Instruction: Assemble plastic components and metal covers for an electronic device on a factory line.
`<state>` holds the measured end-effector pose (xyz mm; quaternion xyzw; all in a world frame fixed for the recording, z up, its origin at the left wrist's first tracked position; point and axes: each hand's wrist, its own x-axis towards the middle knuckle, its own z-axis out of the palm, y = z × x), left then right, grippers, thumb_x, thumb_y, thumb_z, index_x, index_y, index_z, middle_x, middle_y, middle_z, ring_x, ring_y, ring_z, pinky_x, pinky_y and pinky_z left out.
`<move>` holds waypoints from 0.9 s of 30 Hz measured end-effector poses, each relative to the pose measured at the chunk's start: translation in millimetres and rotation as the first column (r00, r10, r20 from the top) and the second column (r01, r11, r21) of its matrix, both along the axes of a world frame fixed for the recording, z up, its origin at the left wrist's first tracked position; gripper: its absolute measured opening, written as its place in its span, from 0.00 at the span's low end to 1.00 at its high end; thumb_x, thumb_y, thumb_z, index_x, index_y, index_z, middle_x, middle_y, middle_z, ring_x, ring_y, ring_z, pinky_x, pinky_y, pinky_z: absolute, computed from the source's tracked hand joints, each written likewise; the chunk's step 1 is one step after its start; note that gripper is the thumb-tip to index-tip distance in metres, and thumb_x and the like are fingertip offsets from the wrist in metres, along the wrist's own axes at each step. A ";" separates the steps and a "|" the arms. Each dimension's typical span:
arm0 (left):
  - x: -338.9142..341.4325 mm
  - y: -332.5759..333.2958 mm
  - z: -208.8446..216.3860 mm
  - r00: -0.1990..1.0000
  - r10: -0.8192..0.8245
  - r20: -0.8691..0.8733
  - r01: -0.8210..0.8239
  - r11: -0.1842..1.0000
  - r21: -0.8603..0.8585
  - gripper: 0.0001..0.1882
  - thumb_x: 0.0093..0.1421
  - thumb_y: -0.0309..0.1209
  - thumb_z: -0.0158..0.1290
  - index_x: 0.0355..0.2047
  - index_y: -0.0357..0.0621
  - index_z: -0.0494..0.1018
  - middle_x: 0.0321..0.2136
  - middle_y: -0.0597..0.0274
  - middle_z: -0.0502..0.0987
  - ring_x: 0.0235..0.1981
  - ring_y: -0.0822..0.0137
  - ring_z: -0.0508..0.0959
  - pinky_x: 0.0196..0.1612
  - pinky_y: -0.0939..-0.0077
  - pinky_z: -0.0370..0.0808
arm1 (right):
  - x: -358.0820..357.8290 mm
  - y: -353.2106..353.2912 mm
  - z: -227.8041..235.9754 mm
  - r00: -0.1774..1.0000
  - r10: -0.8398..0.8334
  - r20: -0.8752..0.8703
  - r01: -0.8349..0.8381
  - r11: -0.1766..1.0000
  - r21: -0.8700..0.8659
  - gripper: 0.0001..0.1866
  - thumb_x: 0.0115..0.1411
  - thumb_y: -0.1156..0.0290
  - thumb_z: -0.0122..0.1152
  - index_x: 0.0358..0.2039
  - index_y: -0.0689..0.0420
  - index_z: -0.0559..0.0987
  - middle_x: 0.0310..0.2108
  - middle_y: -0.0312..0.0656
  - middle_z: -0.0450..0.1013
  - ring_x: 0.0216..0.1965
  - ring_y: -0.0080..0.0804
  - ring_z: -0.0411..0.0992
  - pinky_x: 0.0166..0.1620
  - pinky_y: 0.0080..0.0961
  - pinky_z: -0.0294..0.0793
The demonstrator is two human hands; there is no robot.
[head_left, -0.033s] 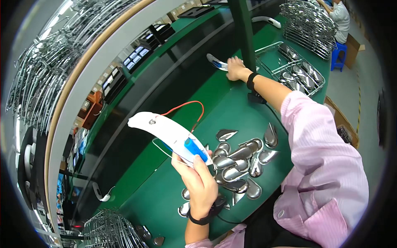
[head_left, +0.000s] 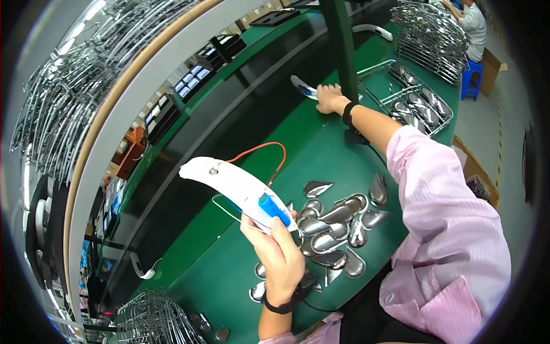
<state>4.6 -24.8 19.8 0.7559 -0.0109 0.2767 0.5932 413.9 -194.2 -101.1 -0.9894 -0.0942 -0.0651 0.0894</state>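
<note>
Left hand point(head_left: 279, 259) has its grip pinching a curved white piece point(head_left: 235, 184) near the blue cylinder point(head_left: 271, 207), up over the green worktop point(head_left: 338, 152). Right hand point(head_left: 330, 100) is at a second curved piece point(head_left: 301, 86), honestly can't tell if that grip's closed.

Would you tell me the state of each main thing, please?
White curved plastic piece: tilted, held in left hand.
Blue cylinder: lying against that piece.
Thin red wire: arched outward.
Shiny silver teardrop-shaped pieces: heaped loosely.
Silver wire rack: partly filled.
Right hand: at another pale curved piece, grip unclear.
</note>
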 end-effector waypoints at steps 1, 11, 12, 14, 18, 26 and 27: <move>-1.2 1.7 1.7 0.999 0.024 0.027 -0.025 0.999 0.026 0.23 0.71 0.23 0.36 0.64 0.32 0.49 0.48 0.48 0.69 0.39 0.64 0.80 0.45 0.70 0.76 | 9.5 11.2 1.4 1.000 0.028 -0.014 -0.028 0.999 -0.019 0.23 0.56 0.64 0.64 0.49 0.63 0.76 0.53 0.53 0.75 0.58 0.49 0.71 0.65 0.51 0.61; -4.3 11.5 3.5 0.999 -0.025 0.030 0.027 0.997 -0.073 0.22 0.72 0.26 0.37 0.63 0.32 0.50 0.47 0.49 0.71 0.40 0.65 0.79 0.46 0.69 0.78 | -107.0 71.4 71.8 0.791 0.511 0.336 -0.591 0.779 0.208 0.10 0.55 0.77 0.57 0.39 0.59 0.77 0.32 0.53 0.78 0.37 0.57 0.78 0.39 0.51 0.76; -5.2 13.1 0.3 0.999 -0.038 0.036 0.041 0.994 -0.098 0.22 0.72 0.26 0.37 0.63 0.32 0.50 0.48 0.49 0.71 0.40 0.65 0.79 0.46 0.68 0.78 | -134.1 59.5 79.4 0.761 0.545 0.352 -0.626 0.759 0.179 0.11 0.54 0.77 0.58 0.39 0.59 0.77 0.31 0.53 0.78 0.37 0.57 0.78 0.39 0.51 0.76; -6.4 15.6 2.6 0.995 -0.098 -0.007 0.098 0.994 -0.055 0.23 0.72 0.25 0.37 0.64 0.31 0.50 0.49 0.49 0.70 0.42 0.65 0.79 0.48 0.68 0.79 | -181.3 24.0 85.8 0.813 0.532 0.238 -0.570 0.811 0.134 0.11 0.54 0.77 0.59 0.39 0.58 0.77 0.30 0.52 0.78 0.37 0.56 0.78 0.39 0.51 0.76; -0.2 9.0 5.8 0.982 -0.183 -0.034 0.184 0.983 0.016 0.23 0.72 0.25 0.38 0.64 0.29 0.52 0.51 0.49 0.71 0.41 0.66 0.79 0.47 0.69 0.78 | -218.1 -52.1 61.5 0.882 0.438 0.172 -0.465 0.868 0.176 0.14 0.54 0.77 0.60 0.43 0.57 0.78 0.34 0.52 0.79 0.38 0.55 0.78 0.41 0.50 0.76; 4.3 1.9 -20.8 0.993 0.083 -0.078 -0.034 0.869 0.493 0.32 0.67 0.21 0.45 0.69 0.26 0.46 0.57 0.28 0.66 0.45 0.36 0.77 0.48 0.53 0.76 | -273.4 -21.9 152.4 0.692 0.479 0.540 -0.718 0.536 0.445 0.13 0.54 0.75 0.66 0.40 0.60 0.79 0.32 0.44 0.75 0.32 0.43 0.75 0.34 0.33 0.75; 5.6 -3.5 -21.0 0.993 0.097 -0.073 -0.045 0.854 0.519 0.31 0.68 0.21 0.44 0.68 0.27 0.48 0.57 0.29 0.66 0.47 0.37 0.77 0.49 0.55 0.75 | -288.3 -10.9 166.2 0.639 0.542 0.546 -0.769 0.474 0.430 0.10 0.53 0.72 0.69 0.36 0.59 0.80 0.30 0.42 0.75 0.28 0.40 0.74 0.31 0.31 0.72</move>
